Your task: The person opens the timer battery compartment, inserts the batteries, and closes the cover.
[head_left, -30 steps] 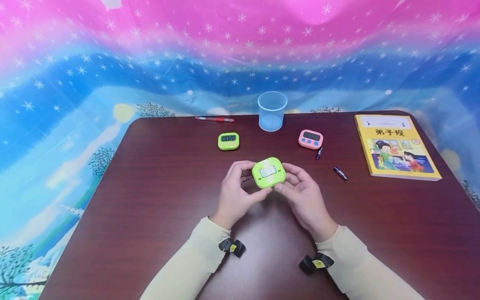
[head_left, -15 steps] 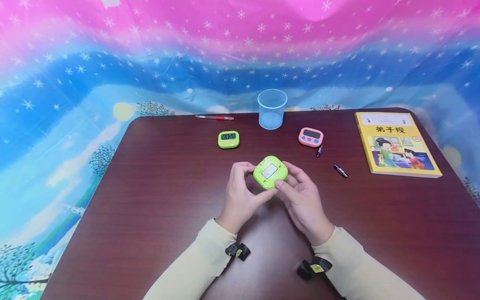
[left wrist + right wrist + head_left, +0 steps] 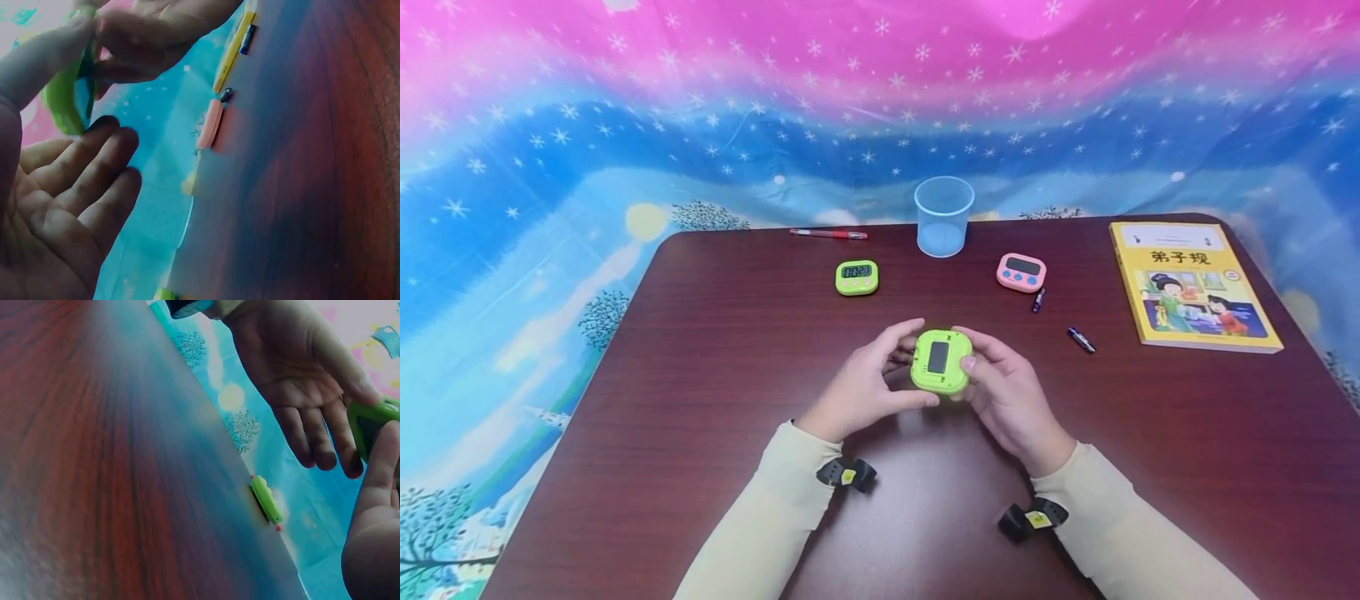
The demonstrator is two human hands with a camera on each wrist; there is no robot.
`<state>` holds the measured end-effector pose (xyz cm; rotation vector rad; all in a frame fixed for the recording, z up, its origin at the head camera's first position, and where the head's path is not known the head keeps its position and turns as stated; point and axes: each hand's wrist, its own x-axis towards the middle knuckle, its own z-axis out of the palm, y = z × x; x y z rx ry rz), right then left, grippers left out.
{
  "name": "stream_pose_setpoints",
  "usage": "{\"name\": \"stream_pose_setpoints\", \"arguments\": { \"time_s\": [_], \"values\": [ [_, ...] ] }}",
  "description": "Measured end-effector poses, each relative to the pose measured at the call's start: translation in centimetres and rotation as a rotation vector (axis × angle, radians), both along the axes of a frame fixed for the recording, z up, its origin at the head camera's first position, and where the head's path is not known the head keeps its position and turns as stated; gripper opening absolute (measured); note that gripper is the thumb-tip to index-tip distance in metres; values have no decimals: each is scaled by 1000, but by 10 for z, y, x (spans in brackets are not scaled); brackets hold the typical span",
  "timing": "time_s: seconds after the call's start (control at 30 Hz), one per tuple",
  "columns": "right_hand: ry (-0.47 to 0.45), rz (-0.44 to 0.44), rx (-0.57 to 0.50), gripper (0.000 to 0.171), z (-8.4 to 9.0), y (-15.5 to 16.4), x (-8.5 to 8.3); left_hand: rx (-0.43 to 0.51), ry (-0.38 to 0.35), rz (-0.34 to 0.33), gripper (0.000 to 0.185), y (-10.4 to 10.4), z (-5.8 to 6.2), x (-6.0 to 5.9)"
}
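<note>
A green digital timer [image 3: 939, 363] is held above the table, a side with a dark rectangular panel turned up towards the head camera. My right hand [image 3: 1017, 402] pinches its right side, thumb on the upper face and fingers behind. Around the left side, my left hand [image 3: 859, 385] has its thumb at the lower edge and its fingers mostly extended. In the left wrist view, the left hand's fingers [image 3: 106, 181] are spread below the timer [image 3: 62, 103]. From the right wrist, the timer [image 3: 365, 428] is partly cut off by the frame edge.
Behind the hands stand a second green timer [image 3: 857, 277] with its display lit, a clear blue cup [image 3: 942, 218] and a pink timer [image 3: 1021, 272]. Two small batteries [image 3: 1081, 340] lie right of centre. A red pen [image 3: 829, 234] and a yellow book [image 3: 1198, 287] lie farther out.
The held timer has turned between the hands and come slightly nearer; its panel went from pale to dark. My left hand has loosened and shifted left. The table timer's reading changed.
</note>
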<state>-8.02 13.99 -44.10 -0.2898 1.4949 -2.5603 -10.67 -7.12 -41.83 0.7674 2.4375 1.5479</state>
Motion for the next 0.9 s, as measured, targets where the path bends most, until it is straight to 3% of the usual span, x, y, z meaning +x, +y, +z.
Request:
{"name": "stream_pose_setpoints", "arguments": {
  "time_s": [0.27,0.6,0.73,0.9],
  "values": [
    [-29,134,-29,44,1,7,-1,-5,-3,-33,88,1,-1,2],
    [-12,42,-47,29,6,-1,2,51,50,40,79,4,-3,6],
    [29,-8,-34,33,6,-6,6,48,84,107,75,8,-5,8],
    [-13,-92,-10,35,5,-14,10,41,92,268,75,17,-6,13]
  ]
}}
